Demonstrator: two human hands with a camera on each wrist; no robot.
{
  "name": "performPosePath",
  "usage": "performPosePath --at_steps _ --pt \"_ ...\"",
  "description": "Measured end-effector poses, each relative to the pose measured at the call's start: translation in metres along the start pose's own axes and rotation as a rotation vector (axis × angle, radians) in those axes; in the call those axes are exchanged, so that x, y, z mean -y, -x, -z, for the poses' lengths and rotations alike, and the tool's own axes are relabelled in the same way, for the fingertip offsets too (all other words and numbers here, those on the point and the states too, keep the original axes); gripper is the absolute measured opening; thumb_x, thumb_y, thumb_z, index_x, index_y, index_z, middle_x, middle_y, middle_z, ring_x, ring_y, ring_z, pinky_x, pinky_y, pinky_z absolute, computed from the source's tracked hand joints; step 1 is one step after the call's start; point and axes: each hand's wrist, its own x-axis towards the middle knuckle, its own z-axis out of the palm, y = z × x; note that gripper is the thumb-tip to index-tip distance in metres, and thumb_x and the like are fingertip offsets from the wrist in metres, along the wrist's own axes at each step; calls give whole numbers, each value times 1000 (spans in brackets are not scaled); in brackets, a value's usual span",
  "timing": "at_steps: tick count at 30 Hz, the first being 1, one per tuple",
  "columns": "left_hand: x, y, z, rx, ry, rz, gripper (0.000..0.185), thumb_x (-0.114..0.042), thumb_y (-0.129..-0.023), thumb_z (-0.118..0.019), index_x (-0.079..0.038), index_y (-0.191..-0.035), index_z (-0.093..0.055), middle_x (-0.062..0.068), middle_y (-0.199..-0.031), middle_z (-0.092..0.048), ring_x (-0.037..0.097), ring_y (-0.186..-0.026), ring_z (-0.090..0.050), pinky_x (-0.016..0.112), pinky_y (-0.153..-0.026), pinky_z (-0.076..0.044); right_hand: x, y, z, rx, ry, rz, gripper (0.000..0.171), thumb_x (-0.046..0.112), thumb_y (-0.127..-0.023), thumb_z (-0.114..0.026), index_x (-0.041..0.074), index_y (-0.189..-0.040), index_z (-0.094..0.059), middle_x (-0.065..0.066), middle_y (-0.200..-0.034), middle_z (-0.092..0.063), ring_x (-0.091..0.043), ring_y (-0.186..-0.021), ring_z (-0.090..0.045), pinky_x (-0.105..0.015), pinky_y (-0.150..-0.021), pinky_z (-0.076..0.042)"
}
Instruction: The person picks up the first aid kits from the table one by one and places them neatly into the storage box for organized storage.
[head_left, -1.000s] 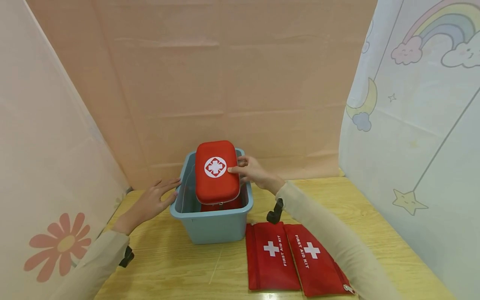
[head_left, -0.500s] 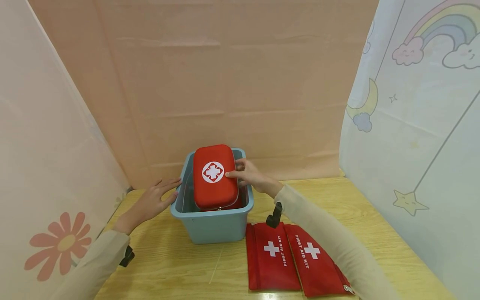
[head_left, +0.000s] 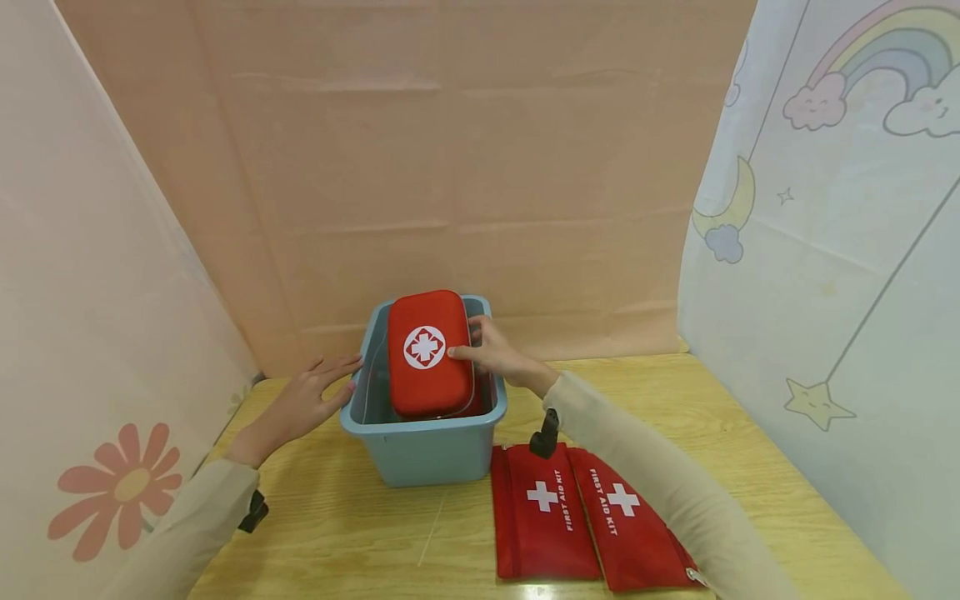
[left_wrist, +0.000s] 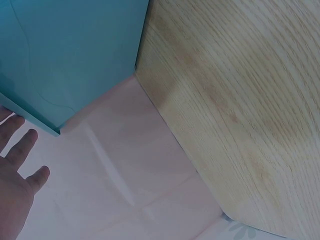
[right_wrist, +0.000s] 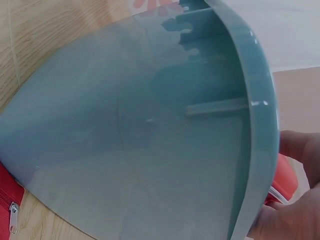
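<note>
A red hard-shell first aid case (head_left: 431, 387) with a white cross emblem leans inside the blue-grey plastic bin (head_left: 435, 457). My right hand (head_left: 498, 352) grips the case by its right edge, thumb on the front near the emblem and fingers behind. Seen from the right wrist, the bin's wall (right_wrist: 150, 125) hides most of the case. Another red item shows beneath the case, mostly covered. At the bin's left rim my left hand (head_left: 303, 402) rests with fingers extended; its fingertips also show right at the rim in the left wrist view.
Two flat red first aid pouches, a left one (head_left: 540, 542) and a right one (head_left: 637, 546), lie on the wooden table (head_left: 337, 533) right of the bin, the right one partly under my right sleeve. A peach backdrop (head_left: 450, 167) stands behind; printed white sheets flank both sides.
My right hand has lowered the red case somewhat into the bin, with a slight shift left. The left hand, bin and pouches have stayed in place.
</note>
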Motion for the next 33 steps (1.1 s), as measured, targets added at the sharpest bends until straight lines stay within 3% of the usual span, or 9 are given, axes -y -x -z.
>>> performPosePath --at_steps 6,10,14,24,33 --pt "1 0 0 -1 2 -4 44 -20 -101 -58 2 -139 -55 21 -145 -49 42 -134 -43 62 -115 -15 3 2 -3 14 42 11 60 5 -95 -62 -5 -143 -28 -26 -124 -48 -33 -97 -64 -44 -80 -58" --pt "1 0 0 -4 -3 -8 44 -21 -101 -58 2 -139 -55 20 -145 -49 42 -134 -43 63 -114 -15 9 7 -6 42 148 -3 56 5 -98 -54 -6 -146 -28 -29 -137 -39 -39 -115 -53 -48 -94 -50" --pt "1 0 0 -4 0 -10 44 -22 -102 -57 2 -139 -55 20 -145 -49 43 -133 -43 62 -114 -15 11 9 -7 94 183 -24 58 10 -100 -53 -3 -150 -25 -26 -146 -32 -38 -130 -40 -50 -105 -41" --pt "1 1 0 2 6 -4 45 -23 -102 -56 1 -141 -53 20 -146 -48 43 -134 -42 62 -115 -14 12 11 -8 126 118 -63 60 12 -101 -51 1 -152 -21 -24 -149 -30 -39 -132 -40 -52 -107 -38" --pt "1 1 1 14 9 3 46 -23 -103 -56 1 -141 -52 20 -147 -47 42 -135 -41 62 -115 -13 12 11 -6 141 151 -66 64 19 -101 -54 1 -152 -22 -23 -148 -32 -38 -131 -40 -49 -106 -38"
